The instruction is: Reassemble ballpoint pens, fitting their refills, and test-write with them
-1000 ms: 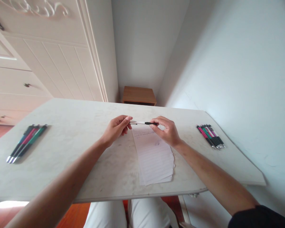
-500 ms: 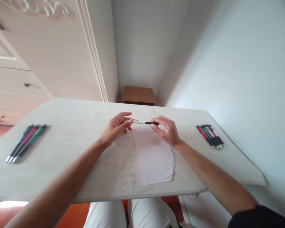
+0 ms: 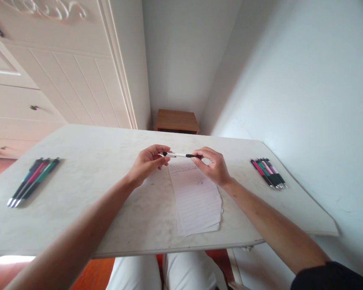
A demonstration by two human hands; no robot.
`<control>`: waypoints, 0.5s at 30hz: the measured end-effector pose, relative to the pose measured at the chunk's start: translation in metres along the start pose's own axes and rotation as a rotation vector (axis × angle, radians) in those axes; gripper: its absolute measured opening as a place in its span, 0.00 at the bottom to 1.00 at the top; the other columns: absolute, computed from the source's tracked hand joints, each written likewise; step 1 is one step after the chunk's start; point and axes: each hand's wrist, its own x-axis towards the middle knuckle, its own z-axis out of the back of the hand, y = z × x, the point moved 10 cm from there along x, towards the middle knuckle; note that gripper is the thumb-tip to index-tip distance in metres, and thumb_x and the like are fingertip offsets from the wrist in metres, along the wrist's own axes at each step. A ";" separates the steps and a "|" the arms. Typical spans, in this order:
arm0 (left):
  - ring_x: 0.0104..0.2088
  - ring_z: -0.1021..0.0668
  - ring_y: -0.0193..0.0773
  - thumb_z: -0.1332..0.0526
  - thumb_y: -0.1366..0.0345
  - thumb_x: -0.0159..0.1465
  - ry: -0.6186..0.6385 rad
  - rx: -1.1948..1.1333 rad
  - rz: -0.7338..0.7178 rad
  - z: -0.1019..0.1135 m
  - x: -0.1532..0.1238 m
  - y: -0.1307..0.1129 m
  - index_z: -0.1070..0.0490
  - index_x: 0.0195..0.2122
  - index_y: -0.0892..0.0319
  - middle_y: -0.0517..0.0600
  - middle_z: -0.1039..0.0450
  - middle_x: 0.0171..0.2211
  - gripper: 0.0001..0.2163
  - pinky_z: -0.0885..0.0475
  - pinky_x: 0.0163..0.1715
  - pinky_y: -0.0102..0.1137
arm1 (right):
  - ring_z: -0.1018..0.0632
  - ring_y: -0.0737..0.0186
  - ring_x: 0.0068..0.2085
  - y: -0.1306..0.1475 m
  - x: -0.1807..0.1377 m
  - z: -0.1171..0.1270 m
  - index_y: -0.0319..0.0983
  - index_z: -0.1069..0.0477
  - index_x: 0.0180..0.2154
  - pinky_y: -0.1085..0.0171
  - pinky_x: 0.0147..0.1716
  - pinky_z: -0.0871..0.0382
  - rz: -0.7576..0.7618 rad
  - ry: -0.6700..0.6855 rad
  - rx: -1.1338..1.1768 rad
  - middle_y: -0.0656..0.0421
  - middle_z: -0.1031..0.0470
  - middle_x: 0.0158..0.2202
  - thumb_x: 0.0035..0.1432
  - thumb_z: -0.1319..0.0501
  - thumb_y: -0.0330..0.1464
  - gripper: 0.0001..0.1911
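Note:
A white pen (image 3: pixel 180 155) with black ends is held level between my two hands, above the top edge of some lined paper (image 3: pixel 198 201). My right hand (image 3: pixel 211 163) pinches its black grip between thumb and fingertips, which hide the tip. At the other end, my left hand (image 3: pixel 149 161) has its thumb and fingers around the black clip end, with the clip showing on the near side. Faint handwriting and a small scribble mark the upper part of the paper.
Several pens (image 3: pixel 268 174) in pink, green, white and purple lie side by side at the table's right. Three more pens (image 3: pixel 33 183) rest at the left. A wall borders the white table (image 3: pixel 109 225) on the right; a brown wooden stand (image 3: pixel 177 120) is behind it.
The pen has turned about its length, so its clip now faces nearer me. My left fingers have shifted, baring the black clip end. My right hand has barely moved.

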 end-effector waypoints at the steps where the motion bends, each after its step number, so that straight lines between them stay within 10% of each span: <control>1: 0.26 0.26 0.31 0.29 0.55 0.52 -0.005 -0.009 0.007 0.000 0.000 0.000 0.28 0.46 0.62 0.52 0.25 0.35 0.23 0.33 0.24 0.26 | 0.25 0.64 0.31 0.000 0.000 0.000 0.38 0.25 0.36 0.64 0.33 0.30 0.002 0.001 -0.001 0.57 0.24 0.31 0.59 0.38 0.29 0.03; 9: 0.19 0.32 0.29 0.37 0.45 0.58 -0.024 0.051 0.057 0.002 0.000 0.006 0.27 0.33 0.63 0.47 0.30 0.20 0.22 0.38 0.19 0.26 | 0.24 0.63 0.32 0.004 -0.001 -0.002 0.39 0.25 0.37 0.63 0.34 0.29 0.023 0.014 -0.013 0.57 0.24 0.31 0.60 0.39 0.30 0.04; 15: 0.23 0.28 0.32 0.30 0.52 0.52 -0.030 0.040 -0.003 0.003 0.000 -0.002 0.26 0.35 0.62 0.51 0.24 0.27 0.18 0.35 0.22 0.27 | 0.24 0.63 0.32 0.003 -0.001 -0.001 0.38 0.25 0.37 0.63 0.34 0.29 0.021 0.015 -0.026 0.57 0.24 0.32 0.60 0.39 0.30 0.04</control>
